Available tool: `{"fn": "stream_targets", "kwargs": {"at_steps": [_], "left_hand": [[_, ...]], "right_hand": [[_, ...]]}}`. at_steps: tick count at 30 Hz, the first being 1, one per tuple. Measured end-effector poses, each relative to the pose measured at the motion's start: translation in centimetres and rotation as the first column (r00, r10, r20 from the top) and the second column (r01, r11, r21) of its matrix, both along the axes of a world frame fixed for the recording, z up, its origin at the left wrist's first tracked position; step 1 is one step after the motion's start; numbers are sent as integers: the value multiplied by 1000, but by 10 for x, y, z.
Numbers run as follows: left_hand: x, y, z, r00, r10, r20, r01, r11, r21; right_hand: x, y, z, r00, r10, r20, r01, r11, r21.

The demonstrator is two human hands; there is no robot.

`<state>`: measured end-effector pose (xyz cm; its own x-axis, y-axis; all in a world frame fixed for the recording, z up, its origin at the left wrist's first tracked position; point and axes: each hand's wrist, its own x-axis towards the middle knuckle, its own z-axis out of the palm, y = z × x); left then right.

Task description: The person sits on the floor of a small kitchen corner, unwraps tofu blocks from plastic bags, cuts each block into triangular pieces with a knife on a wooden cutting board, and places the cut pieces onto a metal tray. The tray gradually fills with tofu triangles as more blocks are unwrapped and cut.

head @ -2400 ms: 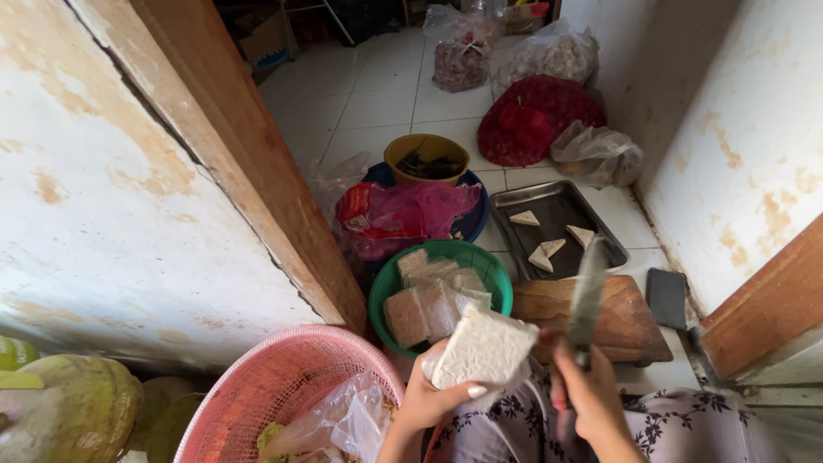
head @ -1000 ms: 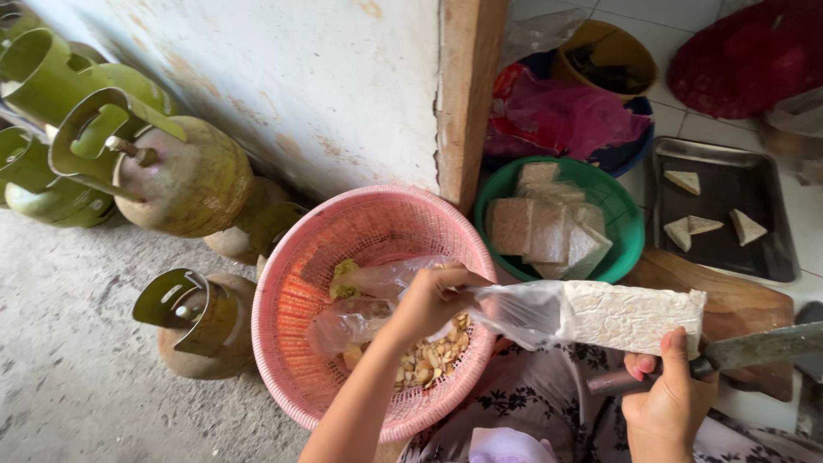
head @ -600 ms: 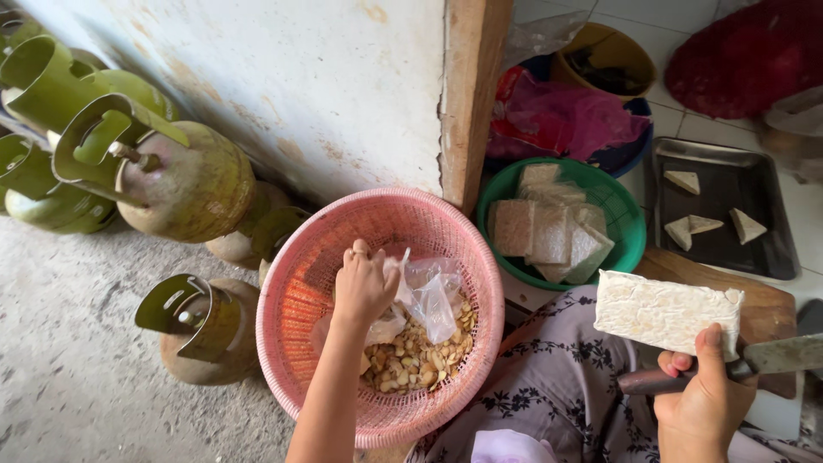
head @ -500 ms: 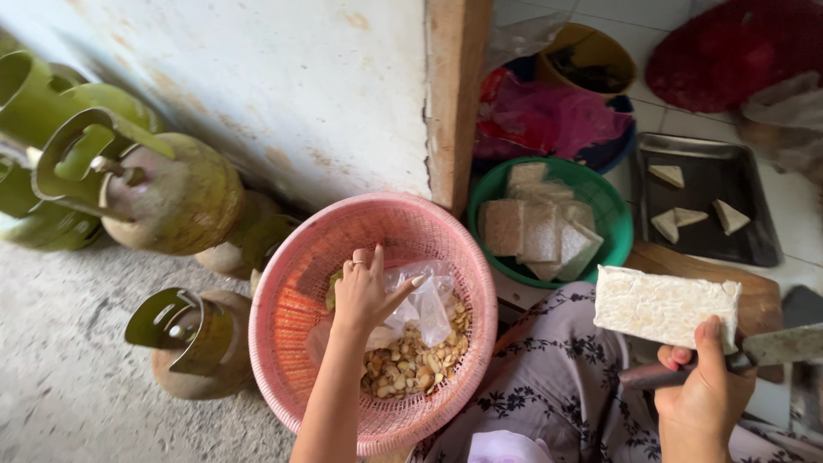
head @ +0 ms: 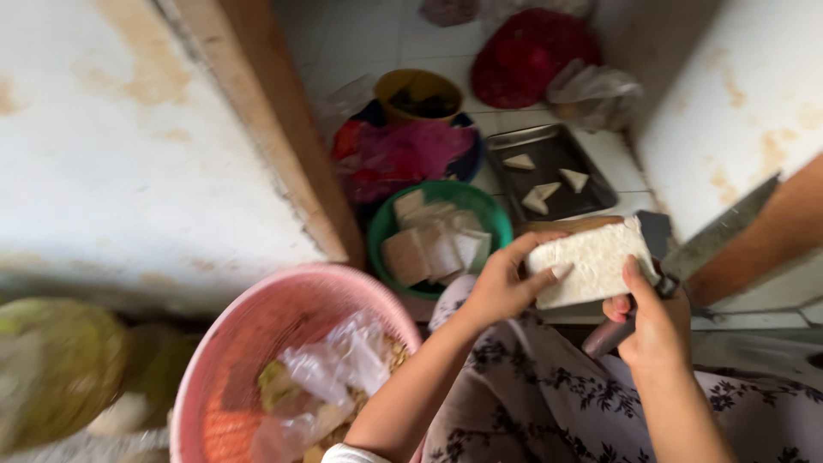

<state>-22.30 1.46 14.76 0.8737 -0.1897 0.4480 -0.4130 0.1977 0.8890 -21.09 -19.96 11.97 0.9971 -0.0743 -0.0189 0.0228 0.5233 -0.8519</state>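
A white rectangular block of tempeh [head: 591,261] is held between both hands above my lap. My left hand [head: 501,287] grips its left end, fingers along the top and front. My right hand [head: 651,321] presses its right end with the thumb while also clutching the handle of a large knife [head: 720,231], whose blade points up to the right. Under the block lies a wooden cutting board [head: 570,225], mostly hidden.
A pink basket [head: 249,343] with clear plastic wrappers and scraps sits at lower left. A green bowl [head: 480,214] holds wrapped blocks. A dark tray [head: 557,167] carries cut triangles. Beyond are a yellow bowl [head: 420,90], a red basket [head: 531,51], and a green gas cylinder [head: 51,369].
My left hand dropped the plastic wrapper into the pink basket, left it there and came back to grip the unwrapped block. The view swung right, towards the tray.
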Motion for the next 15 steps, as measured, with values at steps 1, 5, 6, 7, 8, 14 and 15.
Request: {"fn": "stream_targets", "kwargs": {"at_steps": [1,5,6,7,8,14,15], "left_hand": [[15,-9,-4,996,6,87,-7,1000,11],[85,-40,-48,935,210,-287,-141,960,243],[106,-52,-60,919,264,-293,-182,943,280],[124,-63,-73,899,318,-301,-220,923,316],[142,-73,-87,873,352,-338,-223,903,366],[193,-115,-141,704,521,-482,-141,769,624],[195,-118,-148,702,525,-481,-145,767,626]], "right_hand": [[13,-14,-1,999,-20,-32,19,999,-44],[66,-64,-39,984,-147,-103,94,909,-406],[79,-73,-55,979,-167,-113,97,881,-463],[87,-82,-73,974,-188,-127,96,848,-522],[93,-88,-93,962,-206,-177,52,779,-625],[104,-113,-161,949,-178,-262,-132,532,-837],[105,-111,-168,959,-108,-263,-163,550,-819]]}}
